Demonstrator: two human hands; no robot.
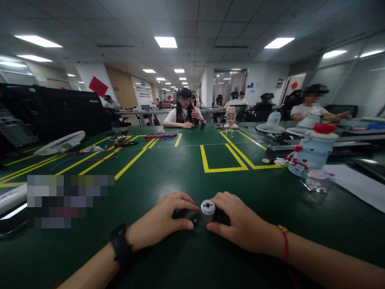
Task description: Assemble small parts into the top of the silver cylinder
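Observation:
A small metal cylinder, like a motor [207,212], stands upright on the green table [168,180], its round top with small holes facing up. My right hand [237,220] has its thumb and fingers around the cylinder's right side. To the left, my left hand [164,218] rests on the table with thumb and index finger apart, the index fingertip close to the cylinder. A tiny ring-like part [195,220] lies between my left thumb tip and the cylinder. Nothing shows between the left fingers.
Blue bottle [311,154], clear packet [317,182] and white paper [357,184] are at right. White fans [61,143] [270,123], wires [161,137] and yellow tape rectangles [225,170] lie farther off. A person [184,114] sits opposite; others sit beyond.

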